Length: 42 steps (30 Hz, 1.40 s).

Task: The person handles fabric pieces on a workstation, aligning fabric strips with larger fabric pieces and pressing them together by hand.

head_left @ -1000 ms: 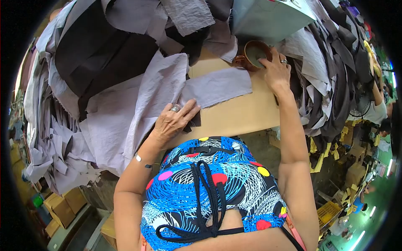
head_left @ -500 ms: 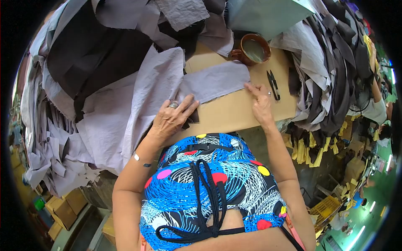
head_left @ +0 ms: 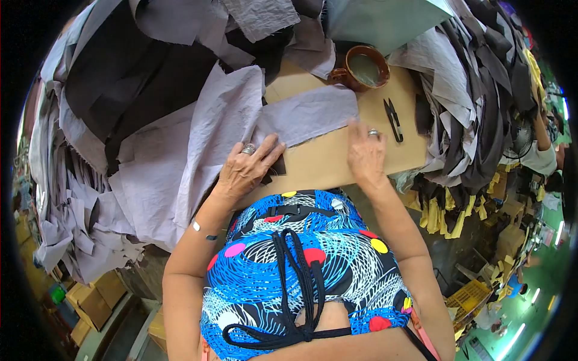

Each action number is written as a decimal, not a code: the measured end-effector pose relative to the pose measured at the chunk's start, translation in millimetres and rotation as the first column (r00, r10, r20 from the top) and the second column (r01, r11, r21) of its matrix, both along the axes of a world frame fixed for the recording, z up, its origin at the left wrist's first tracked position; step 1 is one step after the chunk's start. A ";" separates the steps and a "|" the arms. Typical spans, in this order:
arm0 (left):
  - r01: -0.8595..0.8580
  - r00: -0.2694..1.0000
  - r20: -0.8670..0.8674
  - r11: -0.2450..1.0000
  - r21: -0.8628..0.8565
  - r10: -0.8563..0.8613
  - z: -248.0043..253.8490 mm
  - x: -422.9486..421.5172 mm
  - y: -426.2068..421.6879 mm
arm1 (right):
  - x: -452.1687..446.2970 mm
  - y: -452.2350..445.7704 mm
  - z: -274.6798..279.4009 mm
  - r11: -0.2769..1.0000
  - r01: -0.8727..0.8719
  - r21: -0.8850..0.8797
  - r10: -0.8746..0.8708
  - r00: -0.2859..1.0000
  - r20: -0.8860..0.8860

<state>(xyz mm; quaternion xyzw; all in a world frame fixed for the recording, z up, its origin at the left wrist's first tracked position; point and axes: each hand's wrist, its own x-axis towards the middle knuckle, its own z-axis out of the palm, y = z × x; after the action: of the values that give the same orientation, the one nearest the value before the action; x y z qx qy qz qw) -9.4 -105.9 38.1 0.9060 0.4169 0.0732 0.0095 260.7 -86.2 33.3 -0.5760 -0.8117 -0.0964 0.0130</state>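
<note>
A pale lavender-grey piece of cloth (head_left: 316, 114) lies across the brown board (head_left: 337, 159), its right end near the mug. My left hand (head_left: 251, 167), with a ring on one finger, rests palm down over the left part of this cloth, fingers stretched out and spread. A small dark scrap shows beside it. My right hand (head_left: 366, 157) is palm down at the cloth's lower right corner. Its fingertips are smeared by motion, so I cannot tell whether they pinch the cloth. Black thread snips (head_left: 393, 120) lie to the right of this hand.
A brown mug (head_left: 366, 69) of cloudy liquid stands behind the cloth. Dark and pale fabric pieces (head_left: 141, 84) are heaped at the left, and more hang in layers (head_left: 457, 90) at the right. Further right are a fan (head_left: 521, 141), a yellow crate (head_left: 468, 296) and another person's arm (head_left: 542, 129).
My right hand has shifted slightly left and turned palm down at the cloth's right corner. My left hand and the cloth have barely moved.
</note>
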 end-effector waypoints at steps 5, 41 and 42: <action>0.006 0.999 -0.032 1.000 0.020 -0.006 -2.4 -0.4 -0.5 | 8.8 7.2 16.1 0.999 0.016 -0.047 -0.015 1.000 0.022; -0.027 0.988 0.148 0.996 -0.090 0.040 13.5 12.6 1.5 | 40.5 100.3 45.6 0.991 0.130 0.018 -0.129 0.990 -0.060; -0.030 0.989 0.142 0.996 -0.080 0.041 12.5 13.0 1.2 | 40.5 99.7 48.2 0.991 0.124 0.049 -0.119 0.988 -0.102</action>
<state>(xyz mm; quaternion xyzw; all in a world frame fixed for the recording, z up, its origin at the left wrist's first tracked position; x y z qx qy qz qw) 3.6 -104.7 50.6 0.8897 0.4337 0.1223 0.0735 301.2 13.5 81.5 -0.6279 -0.7704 -0.0906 0.0632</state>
